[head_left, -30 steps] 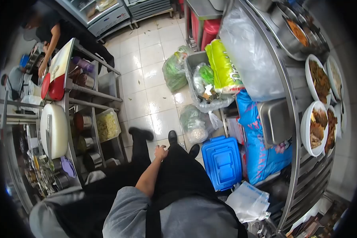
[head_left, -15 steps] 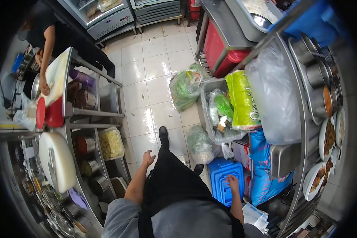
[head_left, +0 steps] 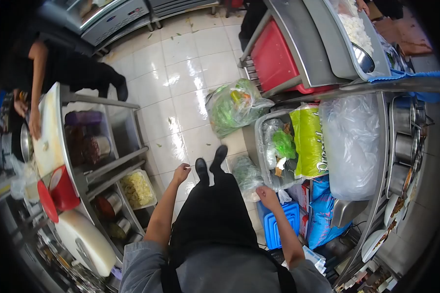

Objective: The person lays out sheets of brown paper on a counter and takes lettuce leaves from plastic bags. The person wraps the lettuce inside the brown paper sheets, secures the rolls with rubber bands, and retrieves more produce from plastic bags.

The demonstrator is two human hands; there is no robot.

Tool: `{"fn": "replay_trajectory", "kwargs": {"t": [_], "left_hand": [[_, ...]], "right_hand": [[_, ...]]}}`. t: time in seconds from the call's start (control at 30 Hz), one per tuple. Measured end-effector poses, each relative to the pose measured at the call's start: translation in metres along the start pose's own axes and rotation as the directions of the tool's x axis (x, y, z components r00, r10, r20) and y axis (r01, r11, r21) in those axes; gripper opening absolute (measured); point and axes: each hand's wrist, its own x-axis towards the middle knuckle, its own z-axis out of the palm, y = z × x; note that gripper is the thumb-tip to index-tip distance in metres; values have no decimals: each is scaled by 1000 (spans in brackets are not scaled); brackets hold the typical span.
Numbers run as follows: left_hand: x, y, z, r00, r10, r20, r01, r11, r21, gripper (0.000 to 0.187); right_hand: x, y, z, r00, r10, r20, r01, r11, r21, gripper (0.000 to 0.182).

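Observation:
My left hand (head_left: 182,173) hangs over the tiled floor, fingers loosely bent and a little apart, holding nothing. Its nearest thing is a white tub of pale chopped food (head_left: 138,189) on the shelf to the left. My right hand (head_left: 266,194) is loosely curled with nothing visible in it. In this view it overlaps the edge of a clear bag of greens (head_left: 247,173) on the floor. Just below it is a blue plastic crate or lid (head_left: 282,225). A grey bin (head_left: 263,151) with bagged greens stands just ahead of that hand.
A larger bag of vegetables (head_left: 230,110) lies on the floor ahead. On the left, a steel counter holds a cutting board (head_left: 51,134) and a red container (head_left: 63,188); a person works behind it. Steel pots (head_left: 403,151) and plated food line the right shelf.
I have stepped forward, and both feet now show side by side. My right hand has moved forward and left from over the blue crate, its fingers more curled. The bin and bags appear nearer.

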Motion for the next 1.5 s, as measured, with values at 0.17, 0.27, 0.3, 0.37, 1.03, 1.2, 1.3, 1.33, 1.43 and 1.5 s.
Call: {"fn": "replay_trajectory", "kwargs": {"t": [0.17, 0.27, 0.3, 0.37, 1.03, 1.2, 1.3, 1.33, 1.43, 1.5], "left_hand": [[64, 44, 34, 989, 111, 94, -97, 985, -144, 30], [78, 80, 53, 996, 72, 58, -63, 987, -145, 28], [89, 90, 59, 996, 71, 53, -62, 985, -161, 29], [90, 119, 59, 992, 82, 92, -63, 979, -194, 27], [139, 116, 24, 958, 72, 279, 86, 852, -517, 26], [188, 176, -29, 970, 57, 236, 97, 802, -590, 32], [226, 209, -40, 976, 5, 219, 136, 770, -624, 34], [241, 216, -37, 972, -39, 233, 185, 740, -647, 35], [281, 230, -14, 946, -136, 294, 301, 702, -645, 36], [300, 232, 6, 932, -154, 327, 345, 651, -676, 35]], "right_hand": [[135, -43, -45, 972, -186, -146, 201, 975, 97, 25], [242, -53, -44, 951, -225, -210, 257, 956, 139, 26], [279, -55, -42, 962, -178, -207, 219, 956, 195, 26], [338, -53, -32, 979, -59, -198, 123, 936, 330, 26], [577, 46, -17, 782, 388, -488, -341, 921, 188, 42], [516, -40, -16, 851, 287, -439, -305, 952, 30, 23], [478, -76, 15, 880, 237, -411, -253, 967, 16, 18], [469, -86, 25, 879, 224, -420, -231, 972, 36, 17], [443, -121, 49, 889, 187, -417, -165, 982, 90, 16], [428, -146, 64, 906, 141, -399, -110, 989, 100, 15]]}}
